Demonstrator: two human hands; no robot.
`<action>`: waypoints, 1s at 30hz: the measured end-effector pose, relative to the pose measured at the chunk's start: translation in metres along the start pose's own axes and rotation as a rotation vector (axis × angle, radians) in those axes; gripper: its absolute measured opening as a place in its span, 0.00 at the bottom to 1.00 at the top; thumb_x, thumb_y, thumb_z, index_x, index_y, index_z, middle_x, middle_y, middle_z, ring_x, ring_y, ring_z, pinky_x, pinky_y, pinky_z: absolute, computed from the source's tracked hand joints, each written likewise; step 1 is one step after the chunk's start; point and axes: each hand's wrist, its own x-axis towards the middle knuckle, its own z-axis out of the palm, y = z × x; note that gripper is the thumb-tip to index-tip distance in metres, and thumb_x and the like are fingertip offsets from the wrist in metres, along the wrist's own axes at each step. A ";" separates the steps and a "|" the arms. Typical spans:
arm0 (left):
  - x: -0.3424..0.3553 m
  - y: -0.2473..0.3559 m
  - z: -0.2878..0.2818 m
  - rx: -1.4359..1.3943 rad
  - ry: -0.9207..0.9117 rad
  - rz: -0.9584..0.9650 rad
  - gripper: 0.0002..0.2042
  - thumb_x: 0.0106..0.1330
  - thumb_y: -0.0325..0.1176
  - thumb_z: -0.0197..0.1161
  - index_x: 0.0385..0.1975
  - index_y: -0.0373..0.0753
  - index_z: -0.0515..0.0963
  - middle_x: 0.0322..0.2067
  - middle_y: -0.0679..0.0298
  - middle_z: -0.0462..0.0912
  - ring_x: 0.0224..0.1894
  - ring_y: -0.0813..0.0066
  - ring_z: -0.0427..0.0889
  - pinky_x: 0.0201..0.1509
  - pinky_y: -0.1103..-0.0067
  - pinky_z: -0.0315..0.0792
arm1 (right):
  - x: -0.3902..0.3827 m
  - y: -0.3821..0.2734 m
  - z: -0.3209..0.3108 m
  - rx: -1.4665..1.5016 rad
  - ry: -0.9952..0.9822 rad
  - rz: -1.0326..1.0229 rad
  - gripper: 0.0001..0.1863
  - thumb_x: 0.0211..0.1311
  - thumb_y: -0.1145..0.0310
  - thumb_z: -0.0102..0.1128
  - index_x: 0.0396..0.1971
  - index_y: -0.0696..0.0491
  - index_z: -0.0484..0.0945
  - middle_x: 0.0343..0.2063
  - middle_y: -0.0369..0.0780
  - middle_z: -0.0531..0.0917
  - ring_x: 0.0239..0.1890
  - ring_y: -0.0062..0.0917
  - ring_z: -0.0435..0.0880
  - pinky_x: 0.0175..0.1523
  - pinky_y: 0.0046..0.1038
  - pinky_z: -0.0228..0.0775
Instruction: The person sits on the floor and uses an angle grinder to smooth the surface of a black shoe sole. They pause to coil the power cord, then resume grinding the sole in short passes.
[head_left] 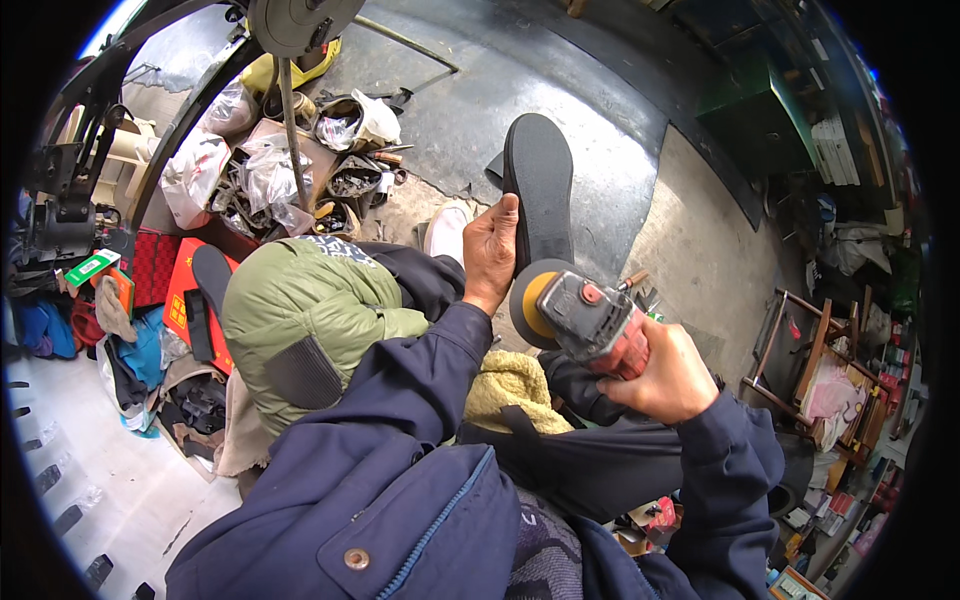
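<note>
Shoe sole [540, 185], black and flat, stands upright in front of the person's chest, its toe end up and its lower end in the left hand [490, 255]. That hand is closed around the sole's left edge, thumb up along the face and fingers hidden behind. The right hand [665, 375] is wrapped tight around the body of a red and grey grinder [595, 325], whose round disc [530, 303] sits against the sole's lower right edge, just beside the left hand.

Done well, I judge, the grinding calls for a light, even touch along the edge, the sole turned bit by bit, so no flat spot is cut. The left thumb is close to the disc, so the grip is better shifted higher up. A yellow towel [510, 390] covers the lap below both hands. Further left lie a green padded jacket [300, 310], then bags and scrap [270, 170] on the concrete floor [600, 140].
</note>
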 end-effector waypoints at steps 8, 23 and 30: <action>0.002 -0.003 -0.005 0.076 -0.014 0.015 0.28 0.76 0.55 0.59 0.37 0.27 0.84 0.27 0.74 0.78 0.32 0.86 0.69 0.37 0.83 0.67 | -0.018 0.002 -0.001 -0.036 -0.038 0.025 0.26 0.40 0.70 0.78 0.43 0.61 0.81 0.30 0.48 0.88 0.34 0.31 0.89 0.48 0.31 0.79; 0.003 -0.001 -0.003 0.074 -0.003 0.040 0.29 0.77 0.56 0.58 0.34 0.29 0.83 0.27 0.73 0.78 0.32 0.85 0.69 0.36 0.82 0.67 | -0.021 0.008 0.001 -0.061 -0.033 0.000 0.26 0.40 0.68 0.77 0.43 0.59 0.81 0.29 0.49 0.87 0.35 0.42 0.90 0.47 0.34 0.79; 0.002 0.000 -0.002 0.005 -0.020 -0.004 0.29 0.76 0.56 0.58 0.32 0.30 0.82 0.26 0.74 0.76 0.32 0.86 0.68 0.35 0.82 0.66 | -0.001 0.010 0.009 -0.103 0.059 -0.115 0.30 0.37 0.64 0.74 0.44 0.62 0.78 0.27 0.56 0.84 0.35 0.55 0.85 0.43 0.45 0.77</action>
